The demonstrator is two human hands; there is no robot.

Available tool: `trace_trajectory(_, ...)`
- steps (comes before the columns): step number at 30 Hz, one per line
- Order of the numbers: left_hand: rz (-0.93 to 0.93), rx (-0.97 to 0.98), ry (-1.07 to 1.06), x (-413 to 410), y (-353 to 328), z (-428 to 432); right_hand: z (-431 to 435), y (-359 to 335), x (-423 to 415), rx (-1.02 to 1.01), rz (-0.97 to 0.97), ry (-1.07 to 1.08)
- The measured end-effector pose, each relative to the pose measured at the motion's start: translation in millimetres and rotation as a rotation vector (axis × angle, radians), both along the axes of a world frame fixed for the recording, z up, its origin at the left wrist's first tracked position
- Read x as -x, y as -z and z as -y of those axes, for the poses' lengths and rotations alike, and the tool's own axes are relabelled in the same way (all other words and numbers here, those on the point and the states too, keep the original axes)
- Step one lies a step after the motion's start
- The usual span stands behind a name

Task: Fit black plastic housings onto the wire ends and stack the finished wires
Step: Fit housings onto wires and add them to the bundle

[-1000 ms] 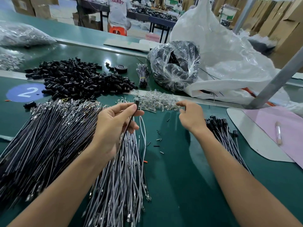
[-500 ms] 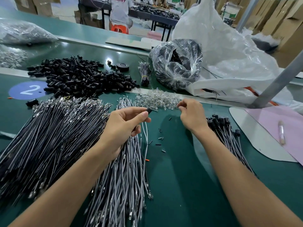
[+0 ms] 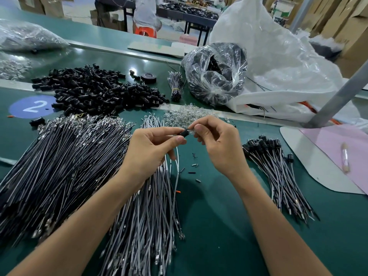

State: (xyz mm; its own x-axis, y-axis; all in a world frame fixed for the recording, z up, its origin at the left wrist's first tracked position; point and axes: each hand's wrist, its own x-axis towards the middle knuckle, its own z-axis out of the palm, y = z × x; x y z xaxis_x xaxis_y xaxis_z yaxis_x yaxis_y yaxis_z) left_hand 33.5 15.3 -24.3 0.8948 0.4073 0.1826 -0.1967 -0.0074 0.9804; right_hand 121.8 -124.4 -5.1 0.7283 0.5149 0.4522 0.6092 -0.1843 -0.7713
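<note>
"While both hands meet over the belt (image 3: pixel 219 226), where is the housing?" asks the desk.

"Head view: the housing (image 3: pixel 184 133) sits between them, above the grey wires (image 3: pixel 151 206). The left hand (image 3: pixel 151 150) pinches it between thumb and forefinger, the other fingers curled under. A pale wire (image 3: pixel 176 156) hangs from that grip."

"And the right hand?"

"The right hand (image 3: pixel 217 148) touches the housing's right end. Its thumb and forefinger are pressed together on a clear piece (image 3: pixel 191 132), which is too small to identify."

"Which way does the housing lie?"

"Its long axis runs roughly left to right, one end towards each hand. Any push would probably go along that line, right hand towards left."

"Materials?"

"The housing is a short, matte black plastic barrel. The loose housings (image 3: pixel 95 90) heaped beyond look the same. The dark wires (image 3: pixel 65 162) on the left are thin and glossy with metal-tipped ends. A heap of clear parts (image 3: pixel 185 114) glints just past the hands."

"Finished work?"

"A stack (image 3: pixel 278 172) lies near the right forearm, its black caps fanned at the far end."
</note>
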Motion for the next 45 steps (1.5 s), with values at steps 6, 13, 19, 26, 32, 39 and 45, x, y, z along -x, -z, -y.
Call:
trace_trajectory(6,-0.006,-0.042,0.001,-2,3,-2,1,1,-1,0.012,0.066,-0.019)
trace_trajectory(13,0.003,-0.054,-0.005,-2,5,-3,3,2,-2,-0.012,0.069,-0.077)
trace_trajectory(19,0.005,-0.007,-0.014,-1,1,1,2,5,-3,-0.070,-0.053,-0.088)
trace_trajectory(26,0.024,-0.008,0.044,2,-3,2,7,7,-5,-0.186,-0.246,-0.192)
trace_trajectory(32,0.056,-0.037,0.052,2,-2,2,10,10,-6,-0.146,-0.284,-0.239)
trace_trajectory(39,0.086,0.004,0.058,2,-1,5,7,15,-3,-0.240,-0.355,-0.215)
trace_trajectory(45,0.075,-0.002,0.037,1,1,7,3,20,-1,-0.264,-0.412,-0.215)
